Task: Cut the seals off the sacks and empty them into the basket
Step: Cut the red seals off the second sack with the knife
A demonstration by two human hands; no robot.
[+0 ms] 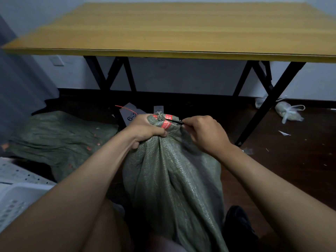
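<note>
The left hand [145,129] is clenched round the gathered neck of the green woven sack [172,179], fingers and thumb curled tight into the cloth just under the tie, while the right hand [201,135] pinches a thin dark tool [175,121], its tip laid against the red seal [166,121] that wraps the sack's neck. The seal carries small white print, too fine to read. Taking that sack as the marker and working from the left: at the far left, low down, sits the white perforated basket [20,195], and what lies inside it cannot be made out. Behind it and left of the sack a second green sack [61,140] lies slumped flat on the dark floor [283,160], flecked with bits of red. Just behind the held sack's neck a white paper tag [130,113] lies on the floor, marked "6-" with the rest hidden by the left hand, and a thin orange strip [121,106] lies across its far edge. The sack itself stands upright between the person's knees, its contents hidden by the cloth. Above and behind it stands a table [181,28] with a yellow wood-grain top on black folding legs. Off to the right of the sack, beside the table's right leg, lies a knotted clear plastic bag [289,110] with something pale inside, and scraps of white paper are scattered nearby.
</note>
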